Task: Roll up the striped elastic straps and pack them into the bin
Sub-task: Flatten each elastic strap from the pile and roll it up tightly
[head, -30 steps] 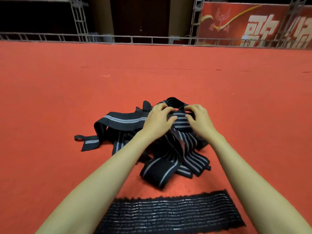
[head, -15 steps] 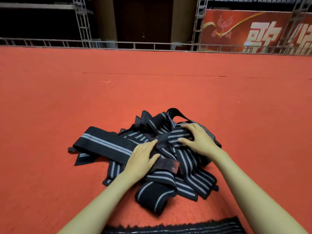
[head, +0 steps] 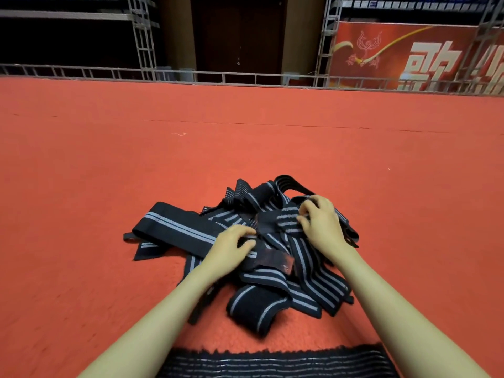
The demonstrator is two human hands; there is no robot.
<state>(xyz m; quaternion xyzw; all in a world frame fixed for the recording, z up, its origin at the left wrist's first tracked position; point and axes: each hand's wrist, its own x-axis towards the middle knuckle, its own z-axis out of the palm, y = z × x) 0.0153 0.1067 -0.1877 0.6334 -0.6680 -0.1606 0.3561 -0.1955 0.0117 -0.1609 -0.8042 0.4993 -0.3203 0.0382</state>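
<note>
A tangled heap of black elastic straps with grey stripes (head: 272,285) lies on the red carpet in front of me. My left hand (head: 231,248) sits on the heap's middle, its fingers curled round a strap next to a dark hook-and-loop patch (head: 275,259). My right hand (head: 321,223) is at the heap's far right, its fingers pinching a striped strap end (head: 286,222). One long strap (head: 174,227) stretches out to the left. No bin is in view.
A wide black band with thin pale stripes (head: 272,364) lies flat at the bottom edge, close to me. Red carpet (head: 109,159) spreads all around. A metal truss rail (head: 245,77) and a red banner (head: 409,55) stand at the far end.
My left hand slid from the top of the heap down toward me to the heap's middle. My right hand stayed at the far right of the heap. The view tilted up, so the heap sits lower.
</note>
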